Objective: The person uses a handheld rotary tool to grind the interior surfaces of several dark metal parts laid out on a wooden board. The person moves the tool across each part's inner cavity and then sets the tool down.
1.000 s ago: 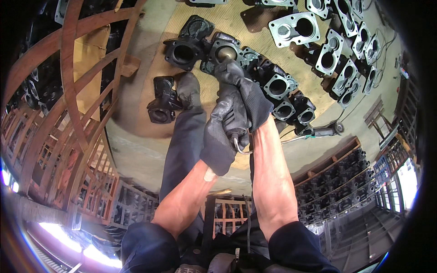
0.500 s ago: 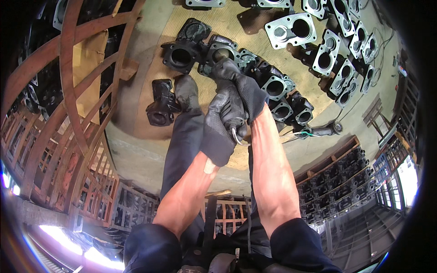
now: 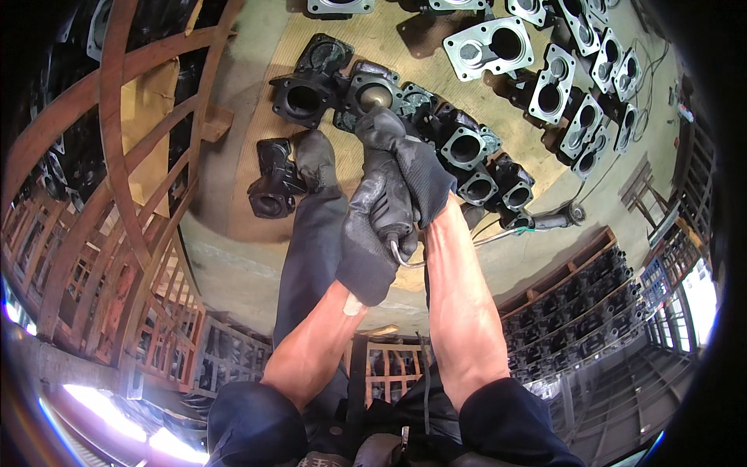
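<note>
Both my hands wear black gloves and are closed round a black barrel-shaped power tool (image 3: pixel 394 212) with a grey cord or hose (image 3: pixel 403 260) curving from its rear end. My left hand (image 3: pixel 366 253) wraps the rear of the body. My right hand (image 3: pixel 424 167) grips further forward, hiding the tool's front end. Just beyond the gloves lies a black metal casting (image 3: pixel 363 74) with a round flanged bore, inside which a rounded tan spot (image 3: pixel 375 97) shows. Whether the tool touches the casting is hidden. A larger black casting (image 3: pixel 303 100) sits left of it.
A small black casting (image 3: pixel 272 183) lies beside my shoe (image 3: pixel 315 156). Several castings (image 3: pixel 464 148) run rightward, and silver-faced ones (image 3: pixel 489 48) stand farther back. Another black tool (image 3: pixel 554 218) rests on the floor at right. Brown slatted racks (image 3: pixel 113 101) rise at left.
My hands and the tool have drawn slightly back and left, uncovering more of the casting's bore and the tan spot in it. My grip looks the same.
</note>
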Available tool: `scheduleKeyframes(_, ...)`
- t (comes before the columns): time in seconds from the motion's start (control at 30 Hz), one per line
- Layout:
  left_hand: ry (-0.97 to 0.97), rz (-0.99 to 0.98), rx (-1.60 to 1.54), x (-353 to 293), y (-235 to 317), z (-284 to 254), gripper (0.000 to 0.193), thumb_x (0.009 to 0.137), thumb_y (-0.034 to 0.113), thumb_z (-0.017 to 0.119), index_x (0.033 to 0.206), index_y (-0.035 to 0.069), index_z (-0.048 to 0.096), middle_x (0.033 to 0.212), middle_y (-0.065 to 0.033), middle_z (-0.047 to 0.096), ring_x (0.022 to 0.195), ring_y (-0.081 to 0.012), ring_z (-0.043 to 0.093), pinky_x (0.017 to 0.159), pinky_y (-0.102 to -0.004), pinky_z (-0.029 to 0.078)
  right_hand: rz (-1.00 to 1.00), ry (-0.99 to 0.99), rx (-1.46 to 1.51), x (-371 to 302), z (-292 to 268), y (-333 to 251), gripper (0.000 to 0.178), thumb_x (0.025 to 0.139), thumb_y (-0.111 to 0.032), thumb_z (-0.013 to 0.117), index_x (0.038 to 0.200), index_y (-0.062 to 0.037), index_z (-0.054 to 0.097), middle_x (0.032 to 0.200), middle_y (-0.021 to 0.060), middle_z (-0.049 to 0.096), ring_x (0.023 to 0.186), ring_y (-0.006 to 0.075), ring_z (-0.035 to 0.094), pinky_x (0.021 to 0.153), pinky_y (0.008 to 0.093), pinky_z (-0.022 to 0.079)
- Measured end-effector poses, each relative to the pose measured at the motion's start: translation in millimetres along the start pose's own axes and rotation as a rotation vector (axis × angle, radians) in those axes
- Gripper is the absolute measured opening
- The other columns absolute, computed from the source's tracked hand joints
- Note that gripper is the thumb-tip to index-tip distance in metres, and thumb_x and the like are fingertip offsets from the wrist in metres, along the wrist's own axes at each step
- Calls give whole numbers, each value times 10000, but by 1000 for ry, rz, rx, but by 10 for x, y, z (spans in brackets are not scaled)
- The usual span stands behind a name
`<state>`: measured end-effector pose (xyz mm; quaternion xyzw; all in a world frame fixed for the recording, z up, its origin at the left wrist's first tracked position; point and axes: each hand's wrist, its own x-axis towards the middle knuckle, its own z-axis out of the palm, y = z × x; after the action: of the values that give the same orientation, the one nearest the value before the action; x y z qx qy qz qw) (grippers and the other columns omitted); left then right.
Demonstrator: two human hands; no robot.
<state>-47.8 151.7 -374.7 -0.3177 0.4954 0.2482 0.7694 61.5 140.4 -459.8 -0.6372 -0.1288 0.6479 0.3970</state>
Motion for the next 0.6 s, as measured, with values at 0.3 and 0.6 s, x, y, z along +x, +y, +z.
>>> scheduleKeyframes(0.3,-34,63,130,52,4,-37,264,967,340,533,1051,102,608,824,-63,689,558,-179,663,352,-322,540,203,46,155,14,42,-125,193,873,-176,634,951,-14,704,896,14,633,838,106,555,782,263,449)
scheduleKeyframes(0.6,-14,33,94,299,122,45,279,968,344,550,994,77,627,720,-51,662,473,-151,601,350,-308,512,157,32,-214,243,-66,66,265,938,-175,541,1084,-10,688,992,146,684,892,184,652,766,307,514)
